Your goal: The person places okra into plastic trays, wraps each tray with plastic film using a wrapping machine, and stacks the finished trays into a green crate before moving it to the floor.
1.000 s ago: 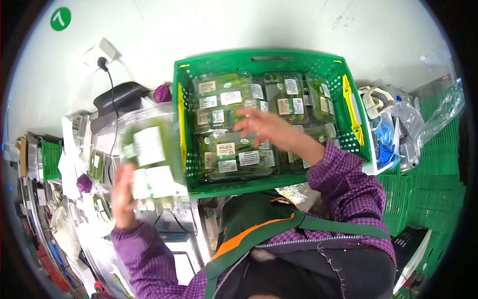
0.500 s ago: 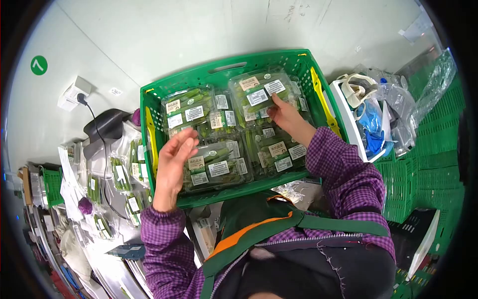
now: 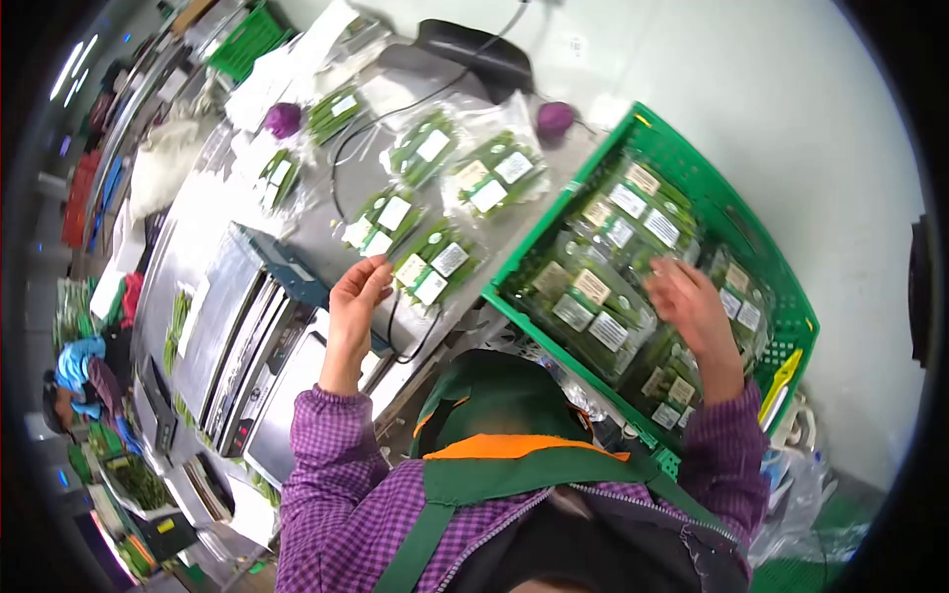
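My left hand is over the metal table, fingers loosely bent, with its fingertips right at the edge of a labelled bag of green vegetables. My right hand, slightly blurred, hovers over a green plastic crate with loosely curled fingers and nothing visible in them. Inside the crate lie several clear plastic boxes of green vegetables, each with beige and white labels. One more box lies just right of my right hand.
More bagged vegetables lie farther back on the table, with purple balls and a black cable. A flat metal machine stands at left. Beyond it, a person in blue is visible. A white wall rises behind the crate.
The view has swung left, so the crate now appears at the right and tilted. My left hand has gone from over the crate to the bagged vegetables; my right hand has left the upper box.
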A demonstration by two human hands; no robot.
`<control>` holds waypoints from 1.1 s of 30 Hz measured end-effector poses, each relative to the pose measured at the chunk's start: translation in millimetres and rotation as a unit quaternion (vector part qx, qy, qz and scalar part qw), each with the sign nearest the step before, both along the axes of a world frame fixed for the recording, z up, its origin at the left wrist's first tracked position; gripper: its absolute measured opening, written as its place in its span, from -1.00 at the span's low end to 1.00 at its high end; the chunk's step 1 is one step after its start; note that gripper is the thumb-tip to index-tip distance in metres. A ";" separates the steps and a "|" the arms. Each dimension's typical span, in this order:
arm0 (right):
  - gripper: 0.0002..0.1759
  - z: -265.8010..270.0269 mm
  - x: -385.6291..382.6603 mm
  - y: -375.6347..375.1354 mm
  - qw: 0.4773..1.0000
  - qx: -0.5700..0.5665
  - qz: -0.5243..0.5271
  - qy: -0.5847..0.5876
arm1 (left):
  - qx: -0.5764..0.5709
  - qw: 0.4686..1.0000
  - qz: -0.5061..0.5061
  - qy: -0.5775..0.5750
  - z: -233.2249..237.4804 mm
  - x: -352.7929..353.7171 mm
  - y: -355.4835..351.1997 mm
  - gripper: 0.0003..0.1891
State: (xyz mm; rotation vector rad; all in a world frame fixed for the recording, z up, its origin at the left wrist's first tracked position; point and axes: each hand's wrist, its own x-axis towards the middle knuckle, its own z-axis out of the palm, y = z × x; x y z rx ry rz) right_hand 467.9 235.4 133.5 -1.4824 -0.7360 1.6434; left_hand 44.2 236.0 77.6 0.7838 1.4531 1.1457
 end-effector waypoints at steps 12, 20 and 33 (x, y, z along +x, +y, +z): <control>-0.23 -128.9 -172.8 300.5 0.599 0.130 0.486 -0.623 | 0.027 0.856 0.051 0.514 -125.6 -90.0 102.1 -0.37; -0.38 -134.1 -136.0 314.6 0.773 -0.148 0.354 -0.505 | -0.118 0.822 -0.075 0.551 -121.1 -109.0 137.5 -0.30; -0.52 50.8 -74.2 189.9 0.893 0.230 0.233 -0.310 | -0.142 0.833 -0.099 0.525 -123.7 -129.1 166.2 -0.34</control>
